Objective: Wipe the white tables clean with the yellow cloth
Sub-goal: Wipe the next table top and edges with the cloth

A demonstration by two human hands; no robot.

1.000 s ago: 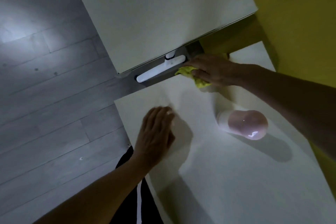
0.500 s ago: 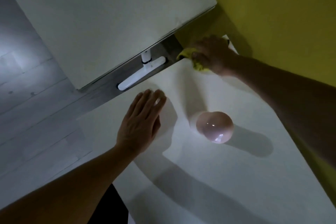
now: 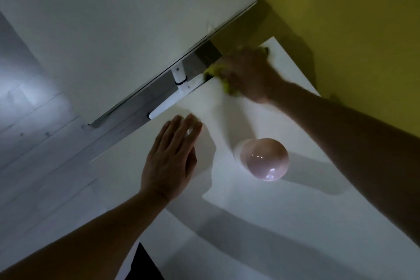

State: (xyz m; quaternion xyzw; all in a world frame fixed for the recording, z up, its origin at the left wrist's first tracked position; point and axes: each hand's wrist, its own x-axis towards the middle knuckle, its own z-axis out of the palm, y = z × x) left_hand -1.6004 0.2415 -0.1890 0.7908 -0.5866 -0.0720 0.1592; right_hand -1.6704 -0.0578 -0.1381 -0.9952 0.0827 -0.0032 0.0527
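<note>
Seen from above, the near white table (image 3: 284,223) carries both hands and a pink rounded lamp (image 3: 264,159). Its far edge runs diagonally, and beyond a narrow gap lies the second white table (image 3: 113,29), whose far right corner meets the yellow wall (image 3: 352,7). At the far corner of the near table, close to the wall, the right hand (image 3: 247,75) lies over the yellow cloth (image 3: 214,71) and presses it onto the surface. Motion blur hides the fingers, so whether they curl round the cloth or lie flat on it cannot be told. Cloth shows at the hand's left side, reaching the table's far edge, and a darker bit shows past the fingertips. Nearer the left part of that same far edge, the left hand (image 3: 170,161) rests palm down on the table, its fingers straight and close together, holding nothing. The lamp stands on the table to the right of the left hand, apart from it, and casts a shadow towards the right edge. A white bracket (image 3: 179,78) and a white bar (image 3: 168,105) show in the gap between the tables. Grey plank floor (image 3: 34,143) lies off the left edge.
</note>
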